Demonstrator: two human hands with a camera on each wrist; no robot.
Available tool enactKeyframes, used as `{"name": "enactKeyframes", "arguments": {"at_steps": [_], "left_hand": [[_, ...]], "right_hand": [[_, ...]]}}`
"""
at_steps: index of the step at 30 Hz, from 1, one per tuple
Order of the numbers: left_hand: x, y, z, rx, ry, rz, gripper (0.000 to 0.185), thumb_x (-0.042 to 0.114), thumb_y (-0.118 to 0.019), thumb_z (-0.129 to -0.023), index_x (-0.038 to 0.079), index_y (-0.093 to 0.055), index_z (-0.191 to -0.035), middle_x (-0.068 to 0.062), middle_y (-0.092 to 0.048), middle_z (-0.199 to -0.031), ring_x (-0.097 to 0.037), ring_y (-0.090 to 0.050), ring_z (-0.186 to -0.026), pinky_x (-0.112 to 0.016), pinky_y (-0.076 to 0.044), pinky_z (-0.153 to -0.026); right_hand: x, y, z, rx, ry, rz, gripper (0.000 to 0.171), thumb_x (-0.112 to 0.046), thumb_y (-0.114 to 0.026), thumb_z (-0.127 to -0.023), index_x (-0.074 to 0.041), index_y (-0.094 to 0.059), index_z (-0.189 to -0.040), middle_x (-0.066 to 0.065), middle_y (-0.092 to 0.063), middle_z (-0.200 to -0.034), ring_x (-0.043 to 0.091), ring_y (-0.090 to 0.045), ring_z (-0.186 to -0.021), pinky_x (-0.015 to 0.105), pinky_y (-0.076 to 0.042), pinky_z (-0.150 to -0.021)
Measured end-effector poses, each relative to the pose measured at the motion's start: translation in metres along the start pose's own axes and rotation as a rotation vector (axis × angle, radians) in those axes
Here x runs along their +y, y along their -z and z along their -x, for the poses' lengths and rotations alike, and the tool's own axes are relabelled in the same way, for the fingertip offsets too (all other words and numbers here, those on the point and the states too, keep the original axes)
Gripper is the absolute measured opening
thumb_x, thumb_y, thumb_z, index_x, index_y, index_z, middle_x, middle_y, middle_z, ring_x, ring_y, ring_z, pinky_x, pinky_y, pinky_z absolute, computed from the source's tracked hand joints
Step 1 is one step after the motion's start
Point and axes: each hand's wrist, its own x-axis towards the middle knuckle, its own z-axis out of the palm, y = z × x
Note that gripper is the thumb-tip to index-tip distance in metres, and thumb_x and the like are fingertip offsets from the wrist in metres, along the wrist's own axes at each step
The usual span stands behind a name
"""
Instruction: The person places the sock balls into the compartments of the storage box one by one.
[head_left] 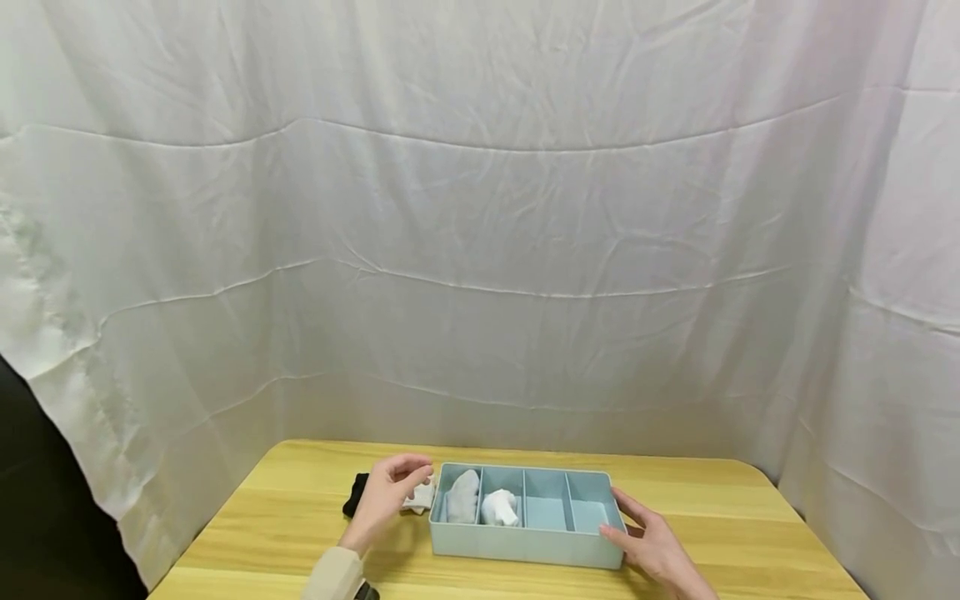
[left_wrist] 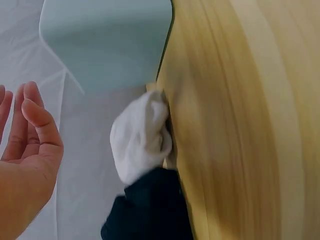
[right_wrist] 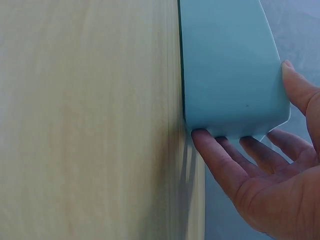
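left hand (head_left: 386,493): fingers loosely spread, holding nothing, hovering over white sock (head_left: 420,497) on bench (head_left: 262,533), just left of tray | right hand (head_left: 652,546): straight fingers pressed flat on blue divider tray (head_left: 525,546) right end | tray's long axis runs left-right

One wooden table (head_left: 285,517) carries one light blue tray (head_left: 525,546) with four compartments, two white rolled socks (head_left: 480,500) inside it, one white sock (head_left: 420,498) and one black sock (head_left: 355,493) outside, with two hands (head_left: 386,492) about.
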Motion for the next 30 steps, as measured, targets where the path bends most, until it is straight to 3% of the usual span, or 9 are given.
{"name": "enactKeyframes", "arguments": {"at_steps": [4, 14, 22, 30], "left_hand": [[-0.001, 0.008, 0.0, 0.028, 0.008, -0.029, 0.022, 0.018, -0.074, -0.088, 0.006, -0.073, -0.106, -0.011, -0.073, -0.097, -0.012, -0.064, -0.08, -0.023, -0.048, -0.062], [-0.008, 0.034, -0.004, 0.061, 0.027, 0.0, 0.027, 0.009, -0.074, -0.086, 0.002, -0.07, -0.112, -0.017, -0.072, -0.107, -0.008, -0.064, -0.081, -0.024, -0.05, -0.062], [-0.013, 0.053, -0.004, 0.091, 0.037, -0.056, 0.032, 0.013, -0.075, -0.086, 0.005, -0.07, -0.116, -0.013, -0.072, -0.11, -0.011, -0.066, -0.085, -0.027, -0.052, -0.065], [-0.018, 0.068, -0.004, 0.127, 0.072, -0.098, 0.037, 0.013, -0.076, -0.085, 0.006, -0.069, -0.12, -0.007, -0.072, -0.112, -0.005, -0.063, -0.091, -0.026, -0.05, -0.072]], "right_hand": [[0.002, 0.001, 0.0, 0.001, -0.002, 0.006, 0.082, -0.022, -0.076, -0.086, -0.003, -0.032, -0.152, 0.028, -0.026, -0.155, 0.051, -0.045, -0.129, 0.05, -0.057, -0.081], [0.003, 0.0, -0.001, -0.016, 0.009, -0.016, 0.081, -0.019, -0.076, -0.087, -0.001, -0.031, -0.152, 0.028, -0.023, -0.156, 0.052, -0.044, -0.129, 0.05, -0.057, -0.081], [0.003, 0.0, -0.002, -0.026, 0.007, -0.003, 0.08, -0.02, -0.075, -0.087, 0.0, -0.031, -0.151, 0.029, -0.023, -0.156, 0.053, -0.043, -0.13, 0.05, -0.057, -0.081], [0.003, 0.0, -0.002, -0.026, 0.015, -0.013, 0.08, -0.019, -0.075, -0.087, 0.0, -0.031, -0.151, 0.028, -0.023, -0.157, 0.052, -0.045, -0.129, 0.05, -0.057, -0.081]]}}
